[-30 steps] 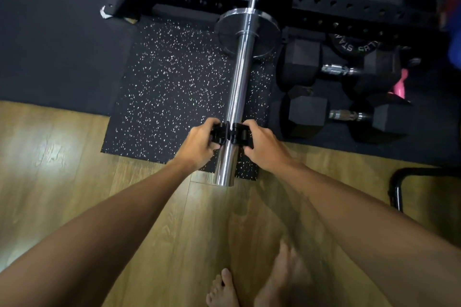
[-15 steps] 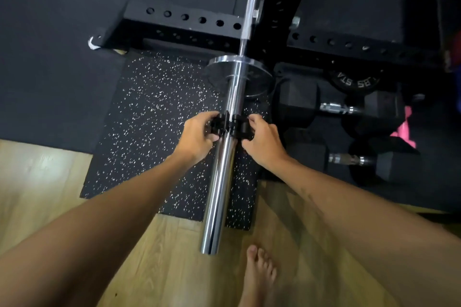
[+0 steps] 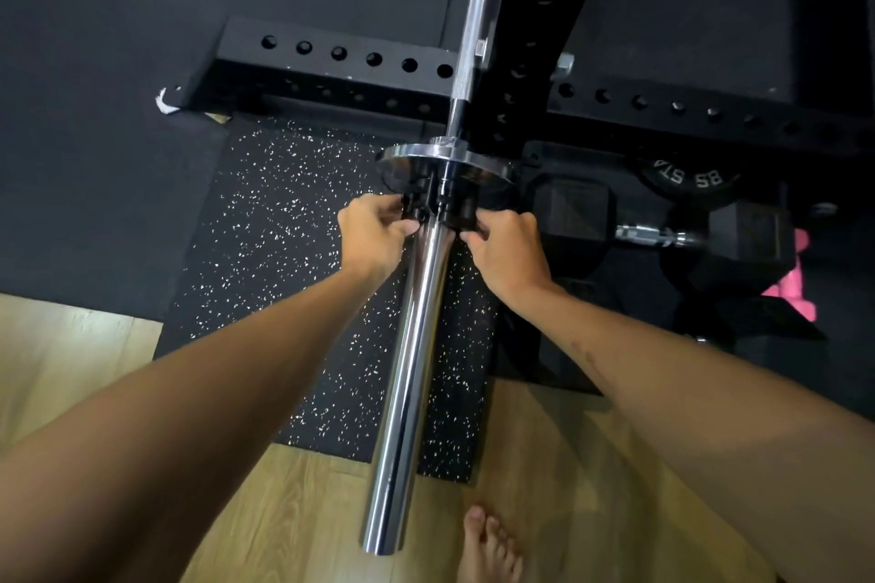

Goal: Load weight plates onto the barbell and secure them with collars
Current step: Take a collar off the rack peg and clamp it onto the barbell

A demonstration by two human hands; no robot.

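Observation:
A chrome barbell sleeve (image 3: 412, 369) runs from the bottom centre up toward the black rack. A small shiny weight plate (image 3: 445, 161) sits at the sleeve's inner end. A black collar (image 3: 438, 208) is around the sleeve right against the plate. My left hand (image 3: 371, 237) grips the collar's left side and my right hand (image 3: 506, 251) grips its right side. My fingers hide part of the collar.
The black rack's base beam (image 3: 341, 62) with holes lies behind the plate. Black hex dumbbells (image 3: 653, 232) and a black plate (image 3: 686, 180) rest on the floor at right, beside something pink (image 3: 800, 279). A speckled mat (image 3: 284, 260) lies under the sleeve; my bare foot (image 3: 487, 544) stands on wood floor.
Both hands have slid the collar along the sleeve from near its outer end up to the weight plate. The camera has moved forward with them.

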